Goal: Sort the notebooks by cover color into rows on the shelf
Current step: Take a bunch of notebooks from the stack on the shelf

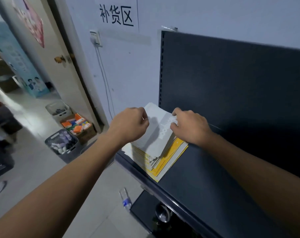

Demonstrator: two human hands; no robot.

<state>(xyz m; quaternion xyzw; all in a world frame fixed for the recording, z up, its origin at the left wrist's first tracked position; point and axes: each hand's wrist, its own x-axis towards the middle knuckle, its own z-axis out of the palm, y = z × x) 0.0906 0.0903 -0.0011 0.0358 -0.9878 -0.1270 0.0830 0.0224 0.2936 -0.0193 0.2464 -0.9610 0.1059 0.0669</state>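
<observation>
notebook stack at left end of shelf, both hands on top cover

head view. a stack of notebooks [154, 162] lies flat on the dark shelf [206, 177], at its left end, close to the front edge and just in front of the dark back panel [231, 74]. the lower part of the stack shows yellow notebooks [170, 156] with white margins, fanned slightly so that their corners step out toward the front. on top sits a grey notebook [154, 134]: pale grey cover, with a band of white print running along its right edge. its right side is raised, so the cover is tilted above the yellow ones.

the left hand [130, 125] is at the upper left edge of the grey notebook; its fingers [144, 115] are curled narrow and grip that edge. the right hand [191, 127] is at the right edge; its fingers [174, 125] are curled onto the printed band and hold it. how many notebooks are held together cannot be told.

on the floor to the left stand a white basket [59, 109], a cardboard box [80, 127] of orange packs and a dark basket [62, 143]. a water bottle [126, 200] lies on the floor below the shelf. a printed sign [116, 16] is on the wall above.
</observation>
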